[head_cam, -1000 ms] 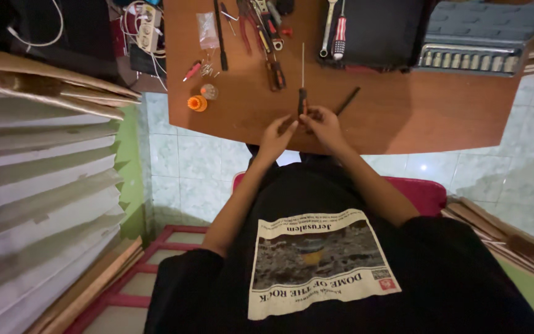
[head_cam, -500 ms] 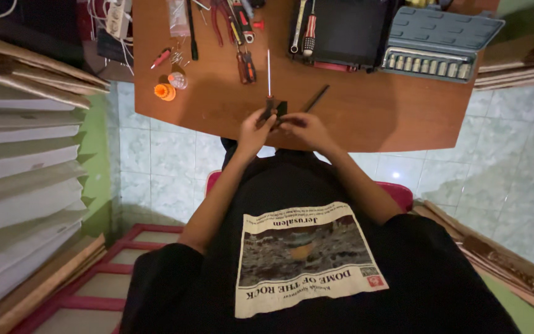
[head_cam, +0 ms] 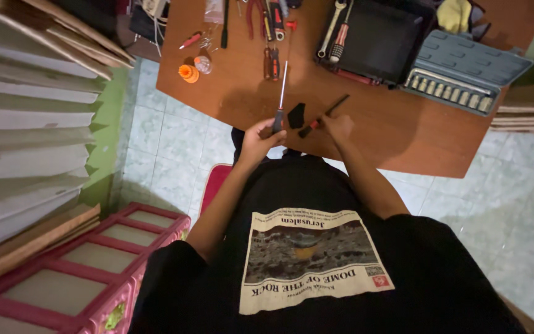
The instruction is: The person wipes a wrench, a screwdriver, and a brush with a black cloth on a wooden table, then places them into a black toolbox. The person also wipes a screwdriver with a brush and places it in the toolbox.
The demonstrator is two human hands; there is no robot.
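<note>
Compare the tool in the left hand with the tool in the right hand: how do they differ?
The screwdriver in the left hand has a long bright metal shaft; the dark tool in the right hand looks all dark and shorter. The screwdriver points nearly straight away; the dark tool lies slanted. Both rest over the wooden table.

Head-worn camera looks steeply down, close over torso toward table (head_cam: pixel 403 133).

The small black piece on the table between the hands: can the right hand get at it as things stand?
Probably yes. The small black piece lies bare on the table, just beside the right hand, but that hand already grips a dark tool.
</note>
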